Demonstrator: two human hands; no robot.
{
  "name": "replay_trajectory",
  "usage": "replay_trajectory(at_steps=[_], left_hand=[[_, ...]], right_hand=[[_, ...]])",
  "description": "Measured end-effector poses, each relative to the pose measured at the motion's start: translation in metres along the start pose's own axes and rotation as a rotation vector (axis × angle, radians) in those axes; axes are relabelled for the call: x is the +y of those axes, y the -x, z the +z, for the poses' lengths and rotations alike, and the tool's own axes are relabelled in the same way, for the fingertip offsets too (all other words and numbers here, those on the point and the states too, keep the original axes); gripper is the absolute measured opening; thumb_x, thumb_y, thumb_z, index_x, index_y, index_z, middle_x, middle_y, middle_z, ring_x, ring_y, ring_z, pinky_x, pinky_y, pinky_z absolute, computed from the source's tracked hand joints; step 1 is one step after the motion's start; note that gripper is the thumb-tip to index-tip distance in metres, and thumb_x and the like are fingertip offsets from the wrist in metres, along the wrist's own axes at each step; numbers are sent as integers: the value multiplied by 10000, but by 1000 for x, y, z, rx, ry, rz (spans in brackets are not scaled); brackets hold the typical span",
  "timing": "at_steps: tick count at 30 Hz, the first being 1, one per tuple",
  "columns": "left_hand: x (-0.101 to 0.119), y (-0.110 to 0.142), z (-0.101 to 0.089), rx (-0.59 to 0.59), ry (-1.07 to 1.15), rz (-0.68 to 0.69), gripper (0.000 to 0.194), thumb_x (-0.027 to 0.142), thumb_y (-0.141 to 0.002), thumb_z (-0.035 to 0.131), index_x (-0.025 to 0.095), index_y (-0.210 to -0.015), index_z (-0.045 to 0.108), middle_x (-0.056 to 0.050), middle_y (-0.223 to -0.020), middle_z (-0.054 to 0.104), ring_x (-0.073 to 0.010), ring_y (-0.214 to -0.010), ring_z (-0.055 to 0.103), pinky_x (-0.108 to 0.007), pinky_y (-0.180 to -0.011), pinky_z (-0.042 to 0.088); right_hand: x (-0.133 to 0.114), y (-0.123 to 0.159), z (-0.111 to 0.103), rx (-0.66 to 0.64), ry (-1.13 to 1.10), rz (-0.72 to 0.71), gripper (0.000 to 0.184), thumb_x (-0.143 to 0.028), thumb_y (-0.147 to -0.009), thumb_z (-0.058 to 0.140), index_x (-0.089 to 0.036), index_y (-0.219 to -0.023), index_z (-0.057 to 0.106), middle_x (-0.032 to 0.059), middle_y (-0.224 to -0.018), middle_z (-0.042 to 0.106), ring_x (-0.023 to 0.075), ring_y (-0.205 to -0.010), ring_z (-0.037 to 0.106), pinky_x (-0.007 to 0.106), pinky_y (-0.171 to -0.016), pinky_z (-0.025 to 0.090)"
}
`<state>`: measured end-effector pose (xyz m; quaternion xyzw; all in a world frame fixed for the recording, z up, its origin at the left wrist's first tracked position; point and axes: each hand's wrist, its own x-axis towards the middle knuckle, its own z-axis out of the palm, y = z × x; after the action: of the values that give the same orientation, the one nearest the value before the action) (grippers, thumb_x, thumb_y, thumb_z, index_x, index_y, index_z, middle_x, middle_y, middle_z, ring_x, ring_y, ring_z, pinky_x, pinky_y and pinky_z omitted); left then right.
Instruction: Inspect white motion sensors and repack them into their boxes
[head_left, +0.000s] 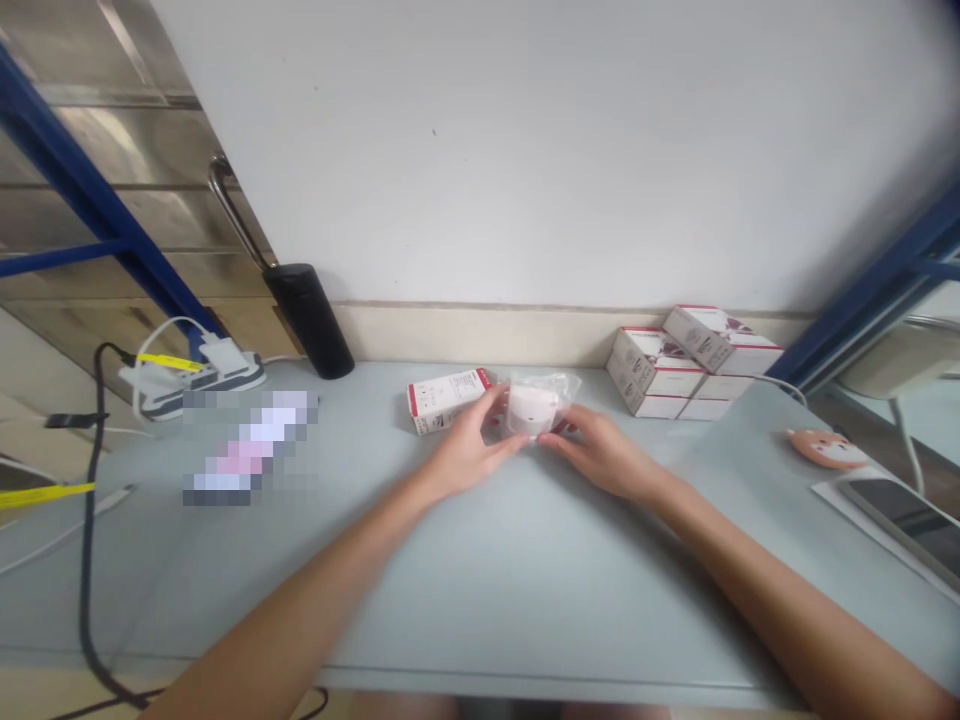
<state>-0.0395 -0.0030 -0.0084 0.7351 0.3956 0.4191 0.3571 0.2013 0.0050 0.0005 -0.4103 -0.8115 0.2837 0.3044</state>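
Fingers of the left hand [472,445] and right hand [600,450] curl partly closed, pinching the bagged item [532,405] between them at twelve o'clock on the desk [450,580]; slick film could let it slip toward the box [448,398] at eleven.

White item in clear plastic wrap [531,405], one: both hands are holding it, left hand [472,445] on its left side, right hand [600,450] on its right. Red-and-white box [446,398], one: lying just beyond and left of the left hand's grip. Similar boxes [686,365], a stack: standing to the right of the grip, against the wall. Black cylinder [311,320], one: standing farther left. Grey counter [480,590]: bearing all these.
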Motion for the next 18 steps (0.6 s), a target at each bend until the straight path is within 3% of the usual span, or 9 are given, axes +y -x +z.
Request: replay_trajectory(at_steps=[4, 11, 18], left_hand=[[-2, -1, -2, -73, -58, -80, 452, 379, -967, 684, 252, -1395, 613, -102, -1380, 701, -312, -1218, 676, -476, -1087, 498], [-6, 0, -1, -59, -133, -113, 510, 337, -931, 719, 263, -1419, 593, -83, -1382, 704, -308, -1236, 668, -468, -1091, 494], [-2, -1, 1, -50, -78, -133, 543, 377, -886, 788, 263, -1387, 611, -69, -1405, 693, -280, -1256, 661, -430, -1094, 503]], right_hand=[[1, 1, 1, -15, 137, 3, 206, -403, -999, 640, -261, -1116, 733, 72, -1099, 743, 253, -951, 685, 384, -858, 527], [7, -1, 9, 18, 274, 34, 224, -357, -965, 696, -248, -1154, 750, 113, -1129, 707, 318, -1102, 632, 451, -956, 504], [15, 0, 14, 18, 296, 7, 212, -389, -979, 672, -214, -1077, 739, 123, -1103, 683, 307, -1061, 618, 453, -958, 510]])
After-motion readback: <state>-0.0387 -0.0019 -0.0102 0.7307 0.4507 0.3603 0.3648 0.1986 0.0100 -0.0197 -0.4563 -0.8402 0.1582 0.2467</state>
